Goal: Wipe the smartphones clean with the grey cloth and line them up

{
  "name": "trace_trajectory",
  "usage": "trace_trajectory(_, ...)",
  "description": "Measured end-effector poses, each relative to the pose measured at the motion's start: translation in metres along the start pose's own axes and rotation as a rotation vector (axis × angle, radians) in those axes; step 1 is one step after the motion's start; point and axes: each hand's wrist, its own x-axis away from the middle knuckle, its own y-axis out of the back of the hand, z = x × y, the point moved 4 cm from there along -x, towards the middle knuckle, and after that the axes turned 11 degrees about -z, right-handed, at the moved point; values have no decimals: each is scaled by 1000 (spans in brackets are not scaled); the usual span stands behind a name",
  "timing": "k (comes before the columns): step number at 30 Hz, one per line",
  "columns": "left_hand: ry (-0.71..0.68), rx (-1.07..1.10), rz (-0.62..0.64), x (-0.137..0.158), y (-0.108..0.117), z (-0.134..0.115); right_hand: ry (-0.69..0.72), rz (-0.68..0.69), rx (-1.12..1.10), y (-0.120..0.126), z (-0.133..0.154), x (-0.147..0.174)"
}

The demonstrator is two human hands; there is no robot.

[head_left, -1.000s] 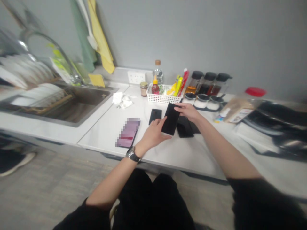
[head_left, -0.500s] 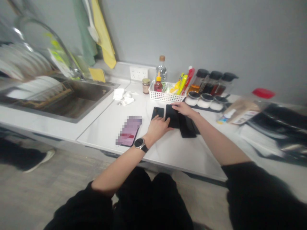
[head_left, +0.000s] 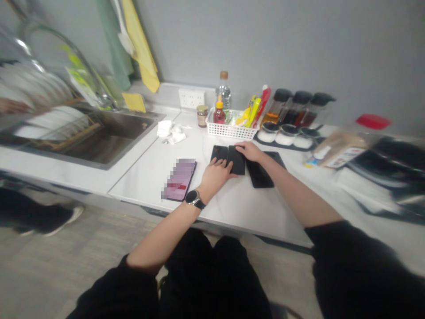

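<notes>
Two black phones, a left one (head_left: 222,151) and a right one (head_left: 237,161), lie side by side on the white counter (head_left: 232,199), edges nearly touching. My left hand (head_left: 215,175), with a watch on its wrist, rests fingers outstretched over their lower part. Its thumb reaches along the right phone's bottom edge. At that phone's upper end, my right hand (head_left: 249,151) has its fingers bent onto the corner. Another black phone (head_left: 260,173) lies under my right forearm, with a further dark phone (head_left: 276,157) partly hidden beside it. A phone with a pink, blurred-out screen (head_left: 182,179) lies left.
Behind the hands stand a white basket (head_left: 230,130) with bottles and packets, a jar (head_left: 202,116) and a seasoning rack (head_left: 287,144). Crumpled tissue (head_left: 172,133) lies near the sink (head_left: 116,141). Another person's hand (head_left: 13,106) is by the dish rack.
The right phone of the pair has slid left against its neighbour, leaving a gap to the black phone on its right. Another person's hand has appeared at the far left.
</notes>
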Motion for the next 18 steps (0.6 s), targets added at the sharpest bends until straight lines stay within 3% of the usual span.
trace_trajectory(8,-3,20,64,-1,1,-10,-9,-25,53,-1,-5,5)
trace_trajectory(14,36,26,55,1,0,-3,-16,-54,37,-9,7,2)
trace_trajectory(18,41,41,31,4,-1,4,-62,-141,13,16,7,6)
